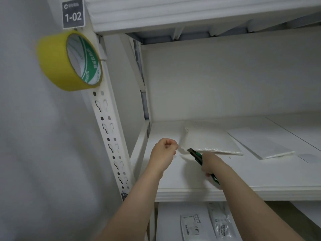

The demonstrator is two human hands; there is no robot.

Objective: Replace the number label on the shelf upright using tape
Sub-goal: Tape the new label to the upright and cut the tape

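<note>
Green-handled utility knife point(197, 156) sits in our right hand point(211, 164), fingers wrapped closed around the handle, blade end pointing up and left toward our left hand point(164, 151). Left hand is closed in a pinch on the end of a thin, pale strip point(181, 150); we judge it to be tape, though it is too faint to be sure. The strip runs roughly level from the left pinch toward the knife tip, so the cut would cross its long axis just right of the left fingers.

Both hands work low over the white shelf board point(243, 178). Just beyond the knife lies a white padded envelope point(208, 141); a second flat white packet point(260, 143) lies further right.

The shelf upright point(111, 136) stands left of the left hand, long axis vertical, tilted in this view. High above both hands the yellow tape roll point(69, 61) hangs against it, and directly over the roll is the dark number label point(73, 13) reading 1-02. Left hand is the nearer to the upright, so we expect it to carry the strip up and left.
</note>
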